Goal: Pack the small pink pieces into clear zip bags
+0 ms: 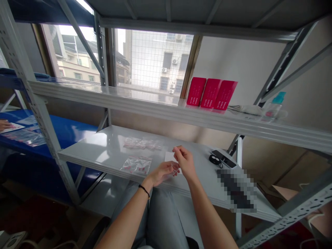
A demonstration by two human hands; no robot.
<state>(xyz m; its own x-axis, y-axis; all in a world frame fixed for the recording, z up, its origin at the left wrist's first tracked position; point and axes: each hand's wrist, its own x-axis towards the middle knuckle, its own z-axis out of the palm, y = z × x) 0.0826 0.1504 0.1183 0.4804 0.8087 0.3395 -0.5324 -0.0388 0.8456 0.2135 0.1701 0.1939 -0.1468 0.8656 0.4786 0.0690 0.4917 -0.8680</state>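
Note:
Over the front part of the grey shelf (103,152), my left hand (161,173) is closed on a small clear plastic bag (175,167). My right hand (184,159) is just above and to the right of that bag, fingers curled in a pinch; whatever lies between them is too small to make out. Behind both hands a white card (169,157) lies flat, partly covered. To the left rests a clear zip bag (136,165) with small pink-red pieces inside. Several small clear bags (141,143) lie in a row farther back.
A black coiled cable (214,159) and a dark phone-like device (224,158) lie on the right, near a blurred dark patch (236,190). Red boxes (209,93) and a spray bottle (275,105) stand on the upper shelf. At far left, another person's hand (3,124) rests over a blue table (67,129).

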